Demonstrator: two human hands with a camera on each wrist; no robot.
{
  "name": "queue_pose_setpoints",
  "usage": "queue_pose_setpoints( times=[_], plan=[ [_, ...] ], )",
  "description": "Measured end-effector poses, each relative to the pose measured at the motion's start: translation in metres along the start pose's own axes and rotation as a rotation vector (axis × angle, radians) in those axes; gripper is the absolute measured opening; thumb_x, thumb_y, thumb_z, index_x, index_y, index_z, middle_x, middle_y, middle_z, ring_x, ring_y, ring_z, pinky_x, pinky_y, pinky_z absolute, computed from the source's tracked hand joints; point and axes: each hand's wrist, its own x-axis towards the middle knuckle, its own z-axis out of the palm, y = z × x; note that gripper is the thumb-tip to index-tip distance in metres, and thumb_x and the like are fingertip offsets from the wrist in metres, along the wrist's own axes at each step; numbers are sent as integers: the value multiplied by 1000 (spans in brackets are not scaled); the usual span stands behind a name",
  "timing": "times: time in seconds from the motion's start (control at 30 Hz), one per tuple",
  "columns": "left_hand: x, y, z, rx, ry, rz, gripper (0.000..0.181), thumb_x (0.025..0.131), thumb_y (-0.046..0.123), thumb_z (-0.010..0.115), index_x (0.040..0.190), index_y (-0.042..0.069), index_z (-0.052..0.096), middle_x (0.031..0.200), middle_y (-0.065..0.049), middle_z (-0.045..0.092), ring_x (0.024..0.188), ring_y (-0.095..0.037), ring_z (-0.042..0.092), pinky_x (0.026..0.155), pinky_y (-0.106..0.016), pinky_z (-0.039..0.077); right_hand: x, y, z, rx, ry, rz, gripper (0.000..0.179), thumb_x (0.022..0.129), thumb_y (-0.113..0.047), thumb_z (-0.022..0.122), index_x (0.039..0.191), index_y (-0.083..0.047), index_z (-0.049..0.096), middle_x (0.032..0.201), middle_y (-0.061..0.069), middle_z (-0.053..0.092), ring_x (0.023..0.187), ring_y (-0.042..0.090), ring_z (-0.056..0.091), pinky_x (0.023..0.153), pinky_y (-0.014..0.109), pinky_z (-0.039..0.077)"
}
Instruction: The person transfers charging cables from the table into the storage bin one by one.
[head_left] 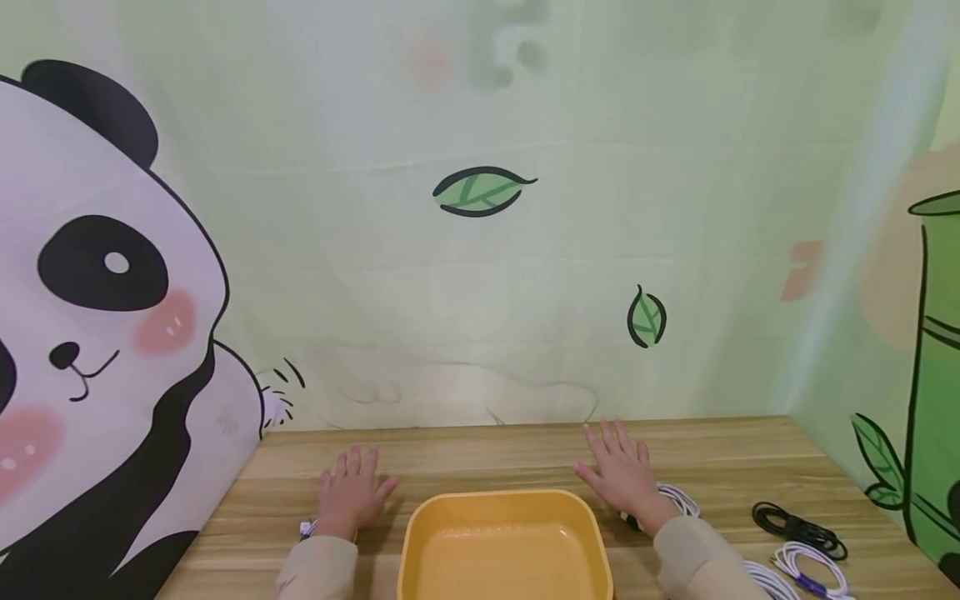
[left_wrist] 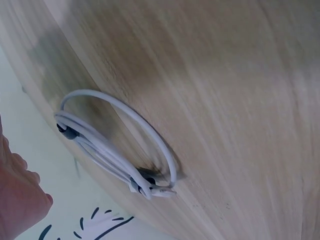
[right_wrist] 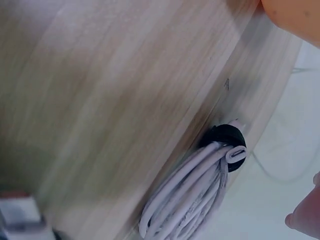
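My left hand (head_left: 351, 493) is held palm down with its fingers spread, left of a yellow tray (head_left: 502, 497). A coiled white cable (left_wrist: 142, 122) lies below it on the table; only a small end shows beside the wrist in the head view. To the tray's right, my right hand (head_left: 621, 477) has its fingers straight and apart. Under that forearm lies another coiled white cable (right_wrist: 187, 192), bound with a black strap (right_wrist: 223, 137). Neither hand holds anything. Whether the palms touch the wood cannot be told.
On the wooden table (head_left: 480, 454), a black coiled cable (head_left: 798, 529), a white cable with a purple tie (head_left: 813, 568) and a further white cable (head_left: 771, 579) lie at the right. Behind the table stands a wall sheet printed with a panda (head_left: 97, 275) and leaves (head_left: 480, 192).
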Motion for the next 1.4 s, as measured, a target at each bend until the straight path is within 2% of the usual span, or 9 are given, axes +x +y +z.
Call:
queue_pose_setpoints(
  times=[0.27,0.6,0.87,1.07,1.23,1.4],
  plan=[
    [-2,-8,-2,20,13,2,66,88,45,41,138,5,26,142,-26,17,128,-45,18,100,-63,13,-6,-5,-8,6,18,-73,65,85,-41,52,137,-10,29,142,20,24,132,39,14,95,68,17],
    [-8,-14,-10,6,-16,-3,68,89,48,38,139,4,23,142,-27,14,127,-47,16,100,-64,12,-13,-12,-17,25,26,-149,60,86,-36,53,136,-10,33,141,18,28,128,40,24,92,66,24],
    [-12,-18,-14,0,-23,5,67,89,47,39,138,3,24,141,-28,15,125,-49,19,99,-64,14,-21,-16,-21,91,18,-168,58,86,-30,54,136,-9,33,140,18,30,127,40,27,92,64,28],
    [-15,-20,-16,0,-27,11,67,89,47,39,137,2,27,140,-29,18,123,-50,22,98,-64,17,-26,-19,-23,122,36,-191,55,85,-26,56,133,-5,38,136,19,36,124,40,32,91,61,32],
    [-16,-23,-16,3,-48,11,69,89,51,37,136,1,28,139,-30,19,123,-49,24,97,-64,19,-30,-22,-27,194,4,-179,53,85,-25,57,131,-4,40,136,20,36,124,40,33,96,57,29],
    [-18,-27,-18,-1,-62,2,69,89,50,36,135,0,28,138,-31,21,123,-50,24,96,-65,20,-32,-24,-33,316,-7,-157,49,84,-20,57,128,-2,43,132,24,40,120,42,36,97,55,30]
  ],
)
